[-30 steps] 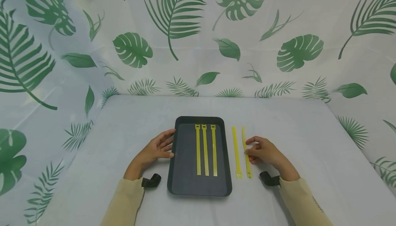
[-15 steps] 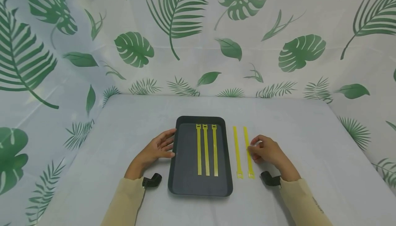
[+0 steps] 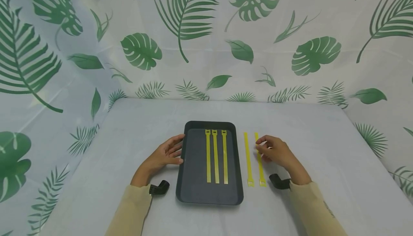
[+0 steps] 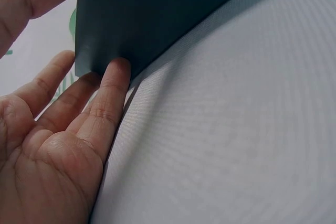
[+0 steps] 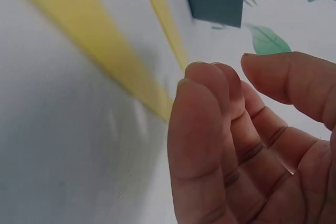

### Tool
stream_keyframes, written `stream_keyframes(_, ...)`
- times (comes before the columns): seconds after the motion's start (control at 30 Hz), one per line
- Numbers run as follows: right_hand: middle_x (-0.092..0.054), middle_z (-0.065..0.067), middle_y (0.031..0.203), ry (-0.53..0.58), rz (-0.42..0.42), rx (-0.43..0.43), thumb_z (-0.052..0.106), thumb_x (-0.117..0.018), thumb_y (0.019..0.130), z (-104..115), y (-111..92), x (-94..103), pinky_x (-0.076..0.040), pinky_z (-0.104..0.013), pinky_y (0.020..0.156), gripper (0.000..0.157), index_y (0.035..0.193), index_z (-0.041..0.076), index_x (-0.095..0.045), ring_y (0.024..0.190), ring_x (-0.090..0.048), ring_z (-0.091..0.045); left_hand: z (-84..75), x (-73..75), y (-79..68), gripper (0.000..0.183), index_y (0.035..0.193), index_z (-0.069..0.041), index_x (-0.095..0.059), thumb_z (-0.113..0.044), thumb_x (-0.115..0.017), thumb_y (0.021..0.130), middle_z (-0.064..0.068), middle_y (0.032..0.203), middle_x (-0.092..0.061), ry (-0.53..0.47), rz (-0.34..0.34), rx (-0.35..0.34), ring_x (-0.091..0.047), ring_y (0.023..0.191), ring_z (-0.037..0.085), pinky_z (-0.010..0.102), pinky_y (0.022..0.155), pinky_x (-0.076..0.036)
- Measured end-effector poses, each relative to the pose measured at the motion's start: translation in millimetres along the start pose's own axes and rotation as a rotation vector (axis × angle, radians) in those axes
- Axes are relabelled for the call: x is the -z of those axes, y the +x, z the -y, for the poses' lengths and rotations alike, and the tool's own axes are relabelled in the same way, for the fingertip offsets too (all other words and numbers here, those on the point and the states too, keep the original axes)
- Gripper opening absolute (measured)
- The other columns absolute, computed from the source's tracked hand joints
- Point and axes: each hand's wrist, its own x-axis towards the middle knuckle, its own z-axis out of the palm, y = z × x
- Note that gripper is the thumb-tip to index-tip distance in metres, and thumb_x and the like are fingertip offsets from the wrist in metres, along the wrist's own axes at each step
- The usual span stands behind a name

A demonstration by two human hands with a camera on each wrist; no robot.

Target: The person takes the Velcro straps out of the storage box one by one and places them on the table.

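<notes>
Off the right edge of the dark tray [image 3: 191,189], grip released

The right hand [image 3: 275,152], grasping nothing, is over the outer yellow strap [image 3: 261,173]; a stray brush could skew it. The left hand [image 3: 160,159], also unclenched, touches the tray's left edge; pushing might run it into the inner yellow strap [image 3: 248,159]. Room lies toward the tabletop's right edge [image 3: 347,122].

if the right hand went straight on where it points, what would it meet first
Probably the outer flat yellow strap with a slotted end, just by the right hand, though it might pass above; height is unclear. Past that, the inner yellow strap on the table, then the dark grey rectangular tray.
</notes>
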Motion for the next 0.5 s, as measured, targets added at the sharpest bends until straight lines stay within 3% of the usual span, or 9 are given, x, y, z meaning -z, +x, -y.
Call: stream_keyframes(0.5,-0.071,-0.015,0.09,0.051,0.042,0.156,0.007,-0.067,0.107,26,2,-9.6,-0.066,-0.036,0.066,0.025,0.126,-0.008,-0.065,0.075,-0.074,-0.027,-2.1,-1.0,-0.8,0.104,0.171,0.002,-0.021,0.001,-0.086,0.089,0.024,0.177,-0.02,-0.012,-0.007,0.006,-0.024,0.162,0.043,0.029,0.12,-0.045)
